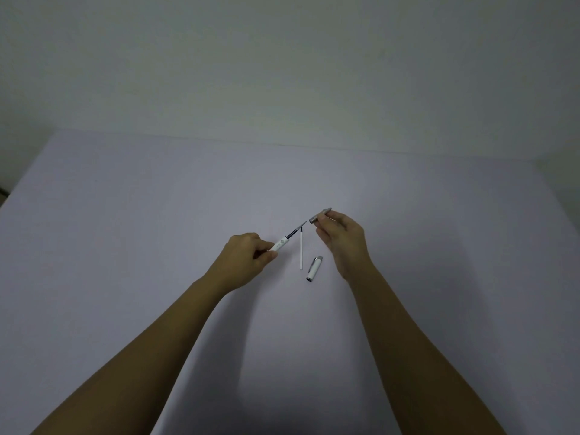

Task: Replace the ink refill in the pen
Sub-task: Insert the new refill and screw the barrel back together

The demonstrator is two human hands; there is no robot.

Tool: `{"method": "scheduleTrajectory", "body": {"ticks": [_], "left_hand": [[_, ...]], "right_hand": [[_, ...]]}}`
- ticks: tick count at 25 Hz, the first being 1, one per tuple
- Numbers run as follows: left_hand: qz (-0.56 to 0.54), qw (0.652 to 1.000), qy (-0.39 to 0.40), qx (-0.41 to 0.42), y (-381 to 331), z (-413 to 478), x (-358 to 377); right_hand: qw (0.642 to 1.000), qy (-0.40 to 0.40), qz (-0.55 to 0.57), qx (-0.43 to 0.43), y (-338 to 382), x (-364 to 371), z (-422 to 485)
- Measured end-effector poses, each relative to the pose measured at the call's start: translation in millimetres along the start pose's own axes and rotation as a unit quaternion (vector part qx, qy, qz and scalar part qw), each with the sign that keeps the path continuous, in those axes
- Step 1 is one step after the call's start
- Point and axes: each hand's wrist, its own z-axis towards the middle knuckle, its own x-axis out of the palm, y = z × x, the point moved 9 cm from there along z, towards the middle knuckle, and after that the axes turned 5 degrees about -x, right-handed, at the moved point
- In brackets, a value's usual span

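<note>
Gripping the white pen barrel (pixel 280 245), left hand (pixel 248 259) presents its seated dark refill (pixel 295 231); spare white refill (pixel 301 250) and cap (pixel 314 268) lie mid-tabletop (pixel 125 230); right hand (pixel 343 238) pinches the grey tip section (pixel 320 215); reassembly under way; next, thread section over refill.

Both forearms bare — no sleeves, left hand (pixel 248 255) ringless.
</note>
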Motion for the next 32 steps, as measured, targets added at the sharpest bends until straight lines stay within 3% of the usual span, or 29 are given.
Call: {"method": "scheduleTrajectory", "body": {"ticks": [17, 26, 32], "left_hand": [[0.028, 0.999, 0.006, 0.037, -10, 4, -4], [-0.025, 0.998, -0.021, 0.058, -12, -2, -19], [-0.047, 0.995, -0.026, 0.084, -19, -10, -21]], "right_hand": [[0.994, 0.074, -0.084, -0.005, -5, 18, -13], [0.964, 0.162, -0.208, -0.025, 3, 27, -21], [0.915, 0.112, -0.376, -0.094, 19, 27, -21]]}}
